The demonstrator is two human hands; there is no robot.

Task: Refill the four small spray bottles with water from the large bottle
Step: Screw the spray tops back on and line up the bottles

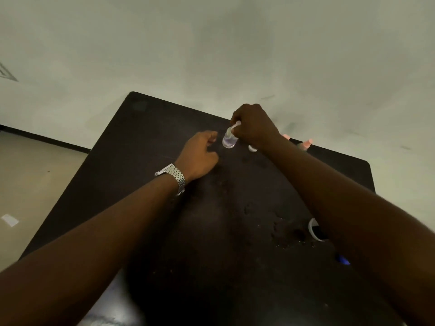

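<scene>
The right hand (255, 127) has its fingers curled round the top of a small clear spray bottle (228, 138) at the far side of the dark tabletop (141, 142). Just left of the bottle, the left hand (200, 154) holds nothing, its fingers loosely curled.

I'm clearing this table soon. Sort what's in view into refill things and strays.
Refill: clear spray bottle gripped by right hand; pink-topped bottles behind that arm.
Strays: paper scrap on the floor; wristwatch; blue object, purpose unclear.
</scene>
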